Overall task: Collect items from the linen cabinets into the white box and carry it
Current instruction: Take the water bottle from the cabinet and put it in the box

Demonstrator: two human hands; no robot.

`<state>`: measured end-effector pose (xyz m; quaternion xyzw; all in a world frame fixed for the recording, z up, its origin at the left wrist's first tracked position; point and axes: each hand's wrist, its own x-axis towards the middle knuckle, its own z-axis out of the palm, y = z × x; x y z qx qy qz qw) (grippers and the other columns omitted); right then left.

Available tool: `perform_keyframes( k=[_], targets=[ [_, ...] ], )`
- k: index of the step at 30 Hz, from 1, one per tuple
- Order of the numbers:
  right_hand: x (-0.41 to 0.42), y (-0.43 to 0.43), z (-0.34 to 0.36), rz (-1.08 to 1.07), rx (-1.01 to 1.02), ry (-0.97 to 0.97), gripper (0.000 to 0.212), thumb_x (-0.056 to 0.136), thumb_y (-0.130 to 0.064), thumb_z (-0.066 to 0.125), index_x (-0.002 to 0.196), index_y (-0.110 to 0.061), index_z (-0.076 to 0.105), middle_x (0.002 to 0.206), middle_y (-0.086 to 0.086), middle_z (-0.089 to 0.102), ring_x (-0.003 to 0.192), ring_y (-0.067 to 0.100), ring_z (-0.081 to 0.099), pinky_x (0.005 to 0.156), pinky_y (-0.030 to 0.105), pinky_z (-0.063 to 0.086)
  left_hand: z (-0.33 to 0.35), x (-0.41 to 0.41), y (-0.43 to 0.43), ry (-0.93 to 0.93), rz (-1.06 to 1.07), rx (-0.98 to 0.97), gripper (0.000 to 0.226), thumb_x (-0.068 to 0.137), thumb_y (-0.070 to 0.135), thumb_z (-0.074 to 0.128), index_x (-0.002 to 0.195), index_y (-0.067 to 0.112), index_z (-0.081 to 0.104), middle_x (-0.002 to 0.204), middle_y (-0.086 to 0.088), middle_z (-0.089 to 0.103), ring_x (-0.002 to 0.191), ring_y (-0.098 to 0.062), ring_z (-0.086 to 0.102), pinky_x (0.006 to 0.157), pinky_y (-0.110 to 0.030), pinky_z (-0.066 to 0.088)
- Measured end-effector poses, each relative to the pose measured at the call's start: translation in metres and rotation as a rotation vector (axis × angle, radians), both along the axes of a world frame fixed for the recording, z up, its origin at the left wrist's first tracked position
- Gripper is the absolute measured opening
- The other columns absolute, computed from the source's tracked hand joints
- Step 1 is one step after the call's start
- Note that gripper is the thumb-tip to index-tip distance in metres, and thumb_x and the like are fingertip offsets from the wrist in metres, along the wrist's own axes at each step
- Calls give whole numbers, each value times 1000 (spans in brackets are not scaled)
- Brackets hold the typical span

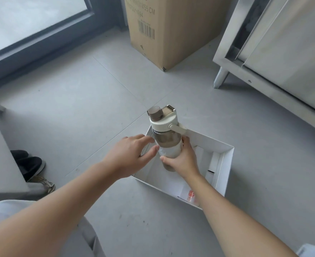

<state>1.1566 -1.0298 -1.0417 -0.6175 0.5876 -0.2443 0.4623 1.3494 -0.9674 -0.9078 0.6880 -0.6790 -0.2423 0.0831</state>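
step: bottle (167,138) into white box (228,173) | right hand (182,162) fingers wrapped low on it | left hand (132,154) fingers open, at its 9 o'clock | tip: looks top-heavy imo, keep it upright, lower gently

The floor (78,108) was laid in large pale grey tiles, thin joints running diagonally across the view, and soft, even daylight lay on it. At the upper left a window (23,15) of bright, milky glass sat in a dark grey frame (47,43) that reached down to the tiles. A tall brown cardboard carton (171,39), printed with a barcode and black lettering, stood at the top centre. To its right was a steel cabinet (292,52) on a slanted metal leg (220,76), a dark gap showing beside its sliding door. At the left edge, dark shoes (30,164) lay beside a grey slab (1,154).
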Motion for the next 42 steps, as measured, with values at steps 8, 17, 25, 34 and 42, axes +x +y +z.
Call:
perform_keyframes(
  k=[8,17,25,34,42],
  targets=[
    [-11,2,-3,19,-19,92,88,49,-59,88,124,-46,43,112,-16,57,108,12,60,83,32,54,-6,6,0,-14,-1,26,45,97,60,33,118,32,60,111,9,65,100,-17,65,81,-33,46],
    [-25,11,6,24,7,94,79,57,-53,86,123,-45,45,113,-22,62,104,6,61,81,26,48,-13,14,10,-44,-18,70,48,96,63,29,115,33,61,108,9,64,99,-18,64,75,-31,40],
    [-29,28,8,-29,-16,27,68,68,-39,87,123,-36,47,112,-20,65,100,-1,64,81,29,56,-15,4,12,-60,-109,3,50,97,61,31,120,28,60,114,9,65,101,-16,63,76,-27,33],
    [-52,36,14,-29,47,113,74,61,-51,85,121,-45,43,111,-29,63,102,-6,62,81,29,54,-17,-4,10,-83,-178,17,48,97,61,32,121,29,59,118,11,64,93,-14,62,83,-28,37],
    [-41,30,13,-93,-1,53,65,65,-46,82,119,-45,47,107,-25,67,99,-4,65,80,26,55,-16,-5,7,-83,-174,-30,48,97,60,33,120,27,60,114,9,64,87,-18,61,80,-28,34]
  ],
)
